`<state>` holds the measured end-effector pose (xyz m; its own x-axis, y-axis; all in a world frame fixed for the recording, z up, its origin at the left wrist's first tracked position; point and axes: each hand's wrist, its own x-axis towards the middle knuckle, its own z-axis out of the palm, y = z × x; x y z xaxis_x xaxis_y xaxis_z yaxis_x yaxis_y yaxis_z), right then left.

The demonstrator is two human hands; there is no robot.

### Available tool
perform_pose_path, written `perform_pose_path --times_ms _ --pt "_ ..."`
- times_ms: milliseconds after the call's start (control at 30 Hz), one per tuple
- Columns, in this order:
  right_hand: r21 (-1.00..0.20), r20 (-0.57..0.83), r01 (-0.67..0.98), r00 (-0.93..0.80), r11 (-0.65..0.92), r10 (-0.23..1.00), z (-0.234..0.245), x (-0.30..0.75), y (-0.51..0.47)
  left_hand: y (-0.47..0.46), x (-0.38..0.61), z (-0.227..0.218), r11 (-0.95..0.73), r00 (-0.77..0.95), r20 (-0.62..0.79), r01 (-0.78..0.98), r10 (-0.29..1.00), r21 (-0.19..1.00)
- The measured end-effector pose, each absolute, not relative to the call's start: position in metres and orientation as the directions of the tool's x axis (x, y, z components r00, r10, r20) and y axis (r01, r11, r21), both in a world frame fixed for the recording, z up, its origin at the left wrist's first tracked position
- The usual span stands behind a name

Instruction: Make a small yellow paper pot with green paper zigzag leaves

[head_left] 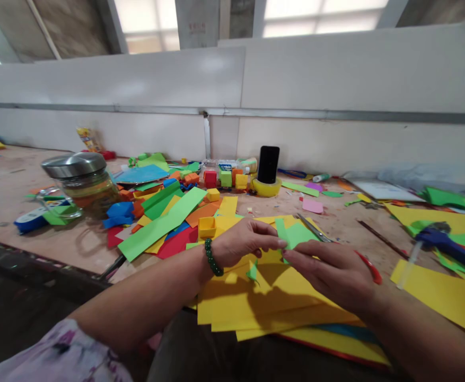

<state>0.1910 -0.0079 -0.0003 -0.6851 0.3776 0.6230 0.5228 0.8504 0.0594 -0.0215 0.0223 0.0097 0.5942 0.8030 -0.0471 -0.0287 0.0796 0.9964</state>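
**Green paper piece in both hands, over yellow sheets**

Left hand [252, 241]: thumb and fingers clamped on a small green paper piece [282, 230]. Right hand [333, 270]: fingertips at the lower end of that piece, fingers close together; can't tell if they actually pinch it. The hands nearly meet there. A wider green patch [301, 233] shows just behind (can't tell whether it's the same piece or another).

Paper sits above a fanned stack of yellow sheets [232, 310] at the near table edge. Small green scrap [252, 271] is below the left hand. Metal scissors blades [314, 228] lie just beyond the right hand.

Left of the hands: open yellow paper box [207, 227] near the wrist with the green bead bracelet [213, 258], then a long green strip [163, 225] across a heap of colored paper. Glass jar [91, 188], metal lid on, stands farther left.

Back: black phone [268, 164] propped upright at a yellow tape roll [266, 188]. Right: blue glue gun [453, 246], nozzle near another yellow sheet [447, 292].
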Motion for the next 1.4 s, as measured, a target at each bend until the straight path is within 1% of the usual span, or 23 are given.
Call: perform_pose_path --times_ms 100,167,233,367,400,433,533,600,667,800,933,1067,1200,1300,1400 --pt "0.119 0.655 0.504 -0.687 0.855 0.314 -0.003 0.193 -0.007 0.022 -0.019 0.011 0.137 0.573 -0.080 -0.056 0.815 0.989" --pt "0.126 0.654 0.509 -0.688 0.852 0.314 -0.003 0.192 -0.008 0.021 -0.019 0.011 0.151 0.587 -0.086 -0.062 0.805 0.987" --pt "0.100 0.639 0.515 -0.689 0.851 0.342 -0.001 0.190 -0.010 0.021 -0.019 0.010 0.136 0.606 -0.082 -0.044 0.791 0.990" --pt "-0.015 0.574 0.548 -0.680 0.836 0.456 0.004 0.187 -0.013 0.022 -0.022 0.012 0.083 0.620 -0.073 0.013 0.781 0.996" --pt "-0.025 0.573 0.543 -0.680 0.839 0.458 0.004 0.188 -0.014 0.022 -0.023 0.013 0.079 0.628 -0.079 0.028 0.774 0.996" --pt "-0.016 0.579 0.530 -0.686 0.848 0.440 0.004 0.189 -0.014 0.023 -0.024 0.014 0.078 0.643 -0.090 0.047 0.760 0.996" --pt "0.080 0.612 0.459 -0.723 0.885 0.320 0.003 0.193 -0.013 0.027 -0.028 0.016 0.090 0.693 -0.128 0.090 0.709 0.992" --pt "0.108 0.612 0.426 -0.740 0.898 0.278 0.003 0.193 -0.013 0.029 -0.030 0.016 0.095 0.710 -0.138 0.100 0.691 0.990" --pt "0.084 0.604 0.413 -0.745 0.907 0.283 0.006 0.191 -0.014 0.029 -0.030 0.016 0.099 0.714 -0.142 0.103 0.686 0.990" --pt "0.010 0.554 0.427 -0.755 0.904 0.350 0.016 0.187 -0.017 0.028 -0.030 0.018 0.112 0.723 -0.154 0.106 0.674 0.988" --pt "0.007 0.544 0.383 -0.777 0.924 0.317 0.018 0.188 -0.018 0.028 -0.032 0.018 0.142 0.740 -0.177 0.110 0.649 0.984" --pt "-0.105 0.464 0.450 -0.767 0.887 0.444 0.017 0.189 -0.017 0.029 -0.032 0.018 0.153 0.737 -0.180 0.105 0.651 0.983" --pt "-0.147 0.480 0.449 -0.747 0.881 0.461 0.018 0.185 -0.019 0.029 -0.032 0.017 0.159 0.734 -0.171 0.088 0.657 0.983" --pt "-0.236 0.436 0.480 -0.725 0.845 0.534 0.018 0.184 -0.020 0.030 -0.032 0.016 0.158 0.737 -0.176 0.095 0.653 0.983" --pt "-0.309 0.391 0.485 -0.719 0.818 0.574 0.018 0.184 -0.021 0.030 -0.032 0.014 0.157 0.743 -0.177 0.098 0.646 0.983"
